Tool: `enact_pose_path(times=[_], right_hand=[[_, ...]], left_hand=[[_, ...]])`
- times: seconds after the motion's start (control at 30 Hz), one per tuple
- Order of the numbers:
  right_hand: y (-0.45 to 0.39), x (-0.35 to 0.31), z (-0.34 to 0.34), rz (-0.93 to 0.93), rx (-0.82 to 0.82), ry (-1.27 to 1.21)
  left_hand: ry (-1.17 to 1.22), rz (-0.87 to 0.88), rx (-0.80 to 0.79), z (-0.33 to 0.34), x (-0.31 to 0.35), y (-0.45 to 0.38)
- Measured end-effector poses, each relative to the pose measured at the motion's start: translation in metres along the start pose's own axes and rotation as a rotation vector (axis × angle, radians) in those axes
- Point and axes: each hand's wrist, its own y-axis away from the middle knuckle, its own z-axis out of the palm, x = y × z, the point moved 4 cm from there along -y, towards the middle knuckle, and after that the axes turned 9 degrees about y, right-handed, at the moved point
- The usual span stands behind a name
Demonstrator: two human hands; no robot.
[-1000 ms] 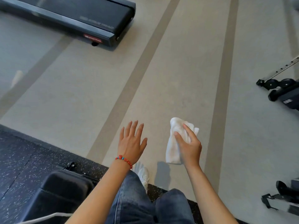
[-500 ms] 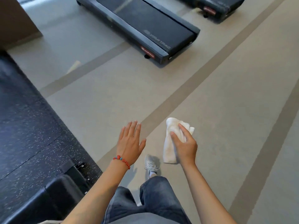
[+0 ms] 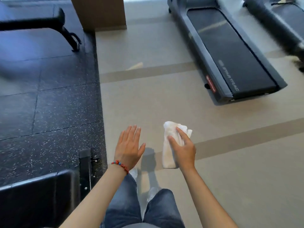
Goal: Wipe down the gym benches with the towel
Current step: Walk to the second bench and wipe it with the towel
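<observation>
Overhead, the right hand [image 3: 184, 149] grips a bunched white towel [image 3: 170, 145] above the tan floor [image 3: 230, 178]; the left hand [image 3: 129, 146] is spread flat, holding nothing. One black bench [image 3: 32, 195] sits lower left, another [image 3: 31, 22] upper left. A treadmill [image 3: 228, 51] reads "STAR TRAC".

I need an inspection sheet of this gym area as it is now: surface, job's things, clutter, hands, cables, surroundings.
Surface: beige floor with darker stripes; black speckled mat on the left.
Job's things: white towel, bunched, in the right hand; one bench far left on the mat, another bench at the lower left.
Clutter: nothing seen.
Hands: left hand open and empty, beaded bracelet on the wrist; right hand in a grip on the towel.
Cables: nothing seen.
Surroundings: two treadmills at the upper right, brown pillar at the top.
</observation>
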Motion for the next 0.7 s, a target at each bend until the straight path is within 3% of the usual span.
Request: enact_pose_path(times=[0.2, 0.7], right_hand=[[-0.063, -0.061, 0.066, -0.054, -0.11, 0.013], [-0.2, -0.238, 0.222, -0.133, -0.193, 0.078]], left_hand=[[0.017, -0.102, 0.084, -0.021, -0.066, -0.059], [-0.011, -0.211, 0.175, -0.114, -0.241, -0.22]])
